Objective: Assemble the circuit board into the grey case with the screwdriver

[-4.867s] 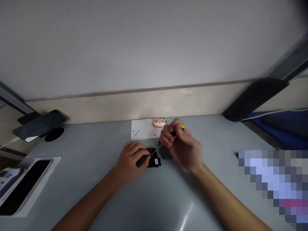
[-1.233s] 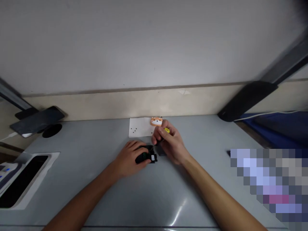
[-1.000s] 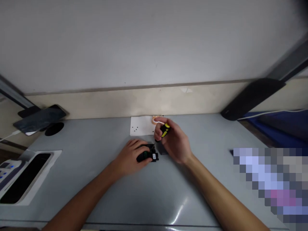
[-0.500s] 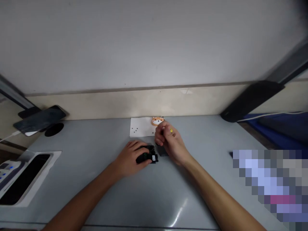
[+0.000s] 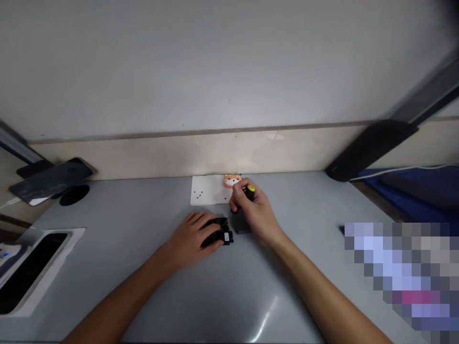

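Observation:
My left hand (image 5: 191, 240) lies over a small black device (image 5: 228, 238) with a white label, fingers curled round it and holding it down on the grey table. In my right hand (image 5: 258, 213) is a screwdriver (image 5: 250, 192) with a black and yellow handle, gripped in closed fingers. Its shaft points down and left to the device; whether the tip touches, I cannot tell. Partly under my right hand sits a dark grey block (image 5: 237, 223). Just behind the hands is a white sheet (image 5: 210, 191) with several tiny dark pieces, probably screws.
An orange and white animal-face item (image 5: 233, 181) rests on the sheet's right part. To the left are a phone on a stand (image 5: 53, 180) and a black-screened device (image 5: 34, 267) on white paper. A black post base (image 5: 366, 150) stands at right, beside a blurred-out area.
My right hand has turned, so more of the screwdriver's handle shows. My left hand stays on the black device. The whole view has shifted slightly.

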